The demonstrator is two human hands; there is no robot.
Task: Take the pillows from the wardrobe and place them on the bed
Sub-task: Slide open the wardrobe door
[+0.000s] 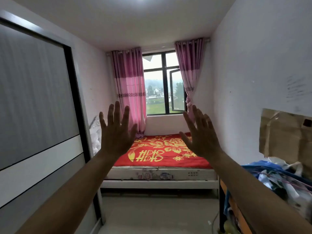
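Observation:
Both my arms are stretched out in front of me at chest height. My left hand (115, 132) is open with fingers spread and holds nothing. My right hand (200, 134) is likewise open and empty. Straight ahead stands the bed (158, 173) with a red and gold flowered cover, beneath the window. The wardrobe (37, 105) fills the left side, and its grey and white sliding door is closed. No pillows are visible.
A window with pink curtains (130, 92) is at the far wall. On the right, a table (226, 196) carries a heap of bags and clothes (285, 179), with cardboard (285, 134) against the wall. A strip of floor (155, 215) runs to the bed.

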